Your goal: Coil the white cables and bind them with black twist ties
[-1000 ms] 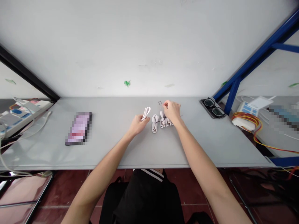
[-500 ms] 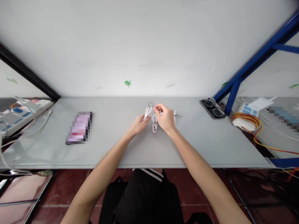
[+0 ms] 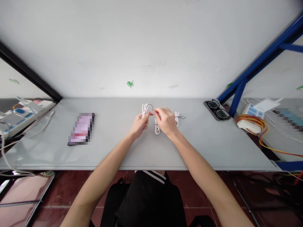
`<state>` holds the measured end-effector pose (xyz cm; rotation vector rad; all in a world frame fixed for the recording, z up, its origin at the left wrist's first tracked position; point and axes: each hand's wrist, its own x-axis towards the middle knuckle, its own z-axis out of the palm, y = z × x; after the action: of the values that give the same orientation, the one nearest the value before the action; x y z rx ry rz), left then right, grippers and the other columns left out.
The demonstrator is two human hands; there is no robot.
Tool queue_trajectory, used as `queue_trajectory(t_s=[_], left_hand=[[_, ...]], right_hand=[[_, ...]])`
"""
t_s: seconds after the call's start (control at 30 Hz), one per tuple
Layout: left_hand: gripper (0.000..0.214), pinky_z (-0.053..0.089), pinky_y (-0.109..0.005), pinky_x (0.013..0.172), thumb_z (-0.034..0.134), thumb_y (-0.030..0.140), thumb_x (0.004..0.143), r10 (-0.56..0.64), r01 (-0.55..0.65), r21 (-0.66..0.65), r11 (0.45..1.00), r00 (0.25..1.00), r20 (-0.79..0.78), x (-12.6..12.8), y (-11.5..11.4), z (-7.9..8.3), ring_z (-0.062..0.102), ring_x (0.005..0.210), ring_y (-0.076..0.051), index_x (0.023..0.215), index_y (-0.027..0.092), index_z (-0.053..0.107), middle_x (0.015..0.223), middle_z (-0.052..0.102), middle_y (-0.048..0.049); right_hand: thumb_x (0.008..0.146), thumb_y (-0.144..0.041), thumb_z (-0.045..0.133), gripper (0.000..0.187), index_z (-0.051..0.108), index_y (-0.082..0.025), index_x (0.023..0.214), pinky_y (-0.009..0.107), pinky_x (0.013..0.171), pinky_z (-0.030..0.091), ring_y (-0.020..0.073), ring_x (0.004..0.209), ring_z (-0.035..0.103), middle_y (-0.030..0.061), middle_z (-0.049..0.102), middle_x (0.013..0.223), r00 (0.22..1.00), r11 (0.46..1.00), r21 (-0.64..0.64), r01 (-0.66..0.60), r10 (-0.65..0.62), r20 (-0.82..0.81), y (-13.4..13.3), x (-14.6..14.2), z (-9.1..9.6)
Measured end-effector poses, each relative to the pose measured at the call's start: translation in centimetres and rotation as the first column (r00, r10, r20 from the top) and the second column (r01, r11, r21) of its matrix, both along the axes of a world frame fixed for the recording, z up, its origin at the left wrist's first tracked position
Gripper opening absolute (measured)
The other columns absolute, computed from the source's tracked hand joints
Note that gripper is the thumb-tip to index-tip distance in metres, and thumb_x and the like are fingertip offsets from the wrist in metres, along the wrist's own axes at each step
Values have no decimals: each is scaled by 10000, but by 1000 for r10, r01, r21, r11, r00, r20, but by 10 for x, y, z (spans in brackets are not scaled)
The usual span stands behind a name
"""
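My left hand (image 3: pixel 139 125) is closed around a folded white cable (image 3: pixel 144 109) and holds it upright just above the grey table (image 3: pixel 113 148). My right hand (image 3: pixel 165 120) pinches a thin black wire tie (image 3: pixel 151 107) right next to that cable. Behind my right hand lie more bundled white cables: one (image 3: pixel 157 127) is partly hidden by the hand, another (image 3: pixel 176 116) has a black tie around it.
A phone (image 3: pixel 81 128) lies on the table at the left. Black glasses (image 3: pixel 218 109) rest on a dark case at the right back. A power strip (image 3: pixel 19 113) with cables sits far left, a white strip with coloured wires (image 3: pixel 251 119) far right. A blue frame (image 3: pixel 255 63) rises at right.
My right hand has moved left from the cable bundles, carrying the black tie to the cable in my left hand. My left hand has raised its cable upright.
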<state>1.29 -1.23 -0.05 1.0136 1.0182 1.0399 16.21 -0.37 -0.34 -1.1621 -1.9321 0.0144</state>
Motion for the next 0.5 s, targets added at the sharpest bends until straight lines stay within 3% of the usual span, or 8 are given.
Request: queue_trajectory(t_s=[0.23, 0.37, 0.43, 0.5], left_hand=[[542, 90, -232, 427, 617, 686, 742, 12, -11, -9, 1000, 998, 59, 1, -1, 4, 107, 461, -51, 890, 167, 577, 583, 158, 96], [529, 90, -228, 429, 638, 680, 729, 11, -11, -13, 1000, 999, 52, 3, -2, 5, 110, 459, -48, 840, 171, 547, 574, 159, 100], [510, 98, -225, 429, 644, 661, 740, 37, -37, -12, 999, 999, 39, 2, -2, 5, 117, 456, -47, 838, 173, 533, 573, 167, 101], [497, 113, -224, 431, 627, 648, 767, 54, -54, -21, 998, 999, 2, 1, -1, 4, 135, 451, -46, 857, 168, 533, 572, 180, 101]], right_hand=[[900, -251, 517, 152, 644, -220, 823, 338, 747, 464, 207, 775, 618, 65, 708, 824, 985, 985, -156, -67, 40, -169, -1, 5, 5], [865, -313, 574, 149, 672, -211, 817, 316, 711, 494, 180, 717, 653, 40, 722, 778, 912, 898, -351, -264, 114, -395, 1, 6, 5], [856, -335, 584, 171, 679, -203, 803, 317, 711, 501, 178, 710, 661, 40, 723, 765, 882, 871, -378, -314, 120, -456, 3, 8, 4], [852, -344, 587, 179, 685, -200, 811, 319, 718, 503, 177, 710, 658, 42, 725, 772, 874, 897, -341, -282, 93, -477, 3, 9, 4]])
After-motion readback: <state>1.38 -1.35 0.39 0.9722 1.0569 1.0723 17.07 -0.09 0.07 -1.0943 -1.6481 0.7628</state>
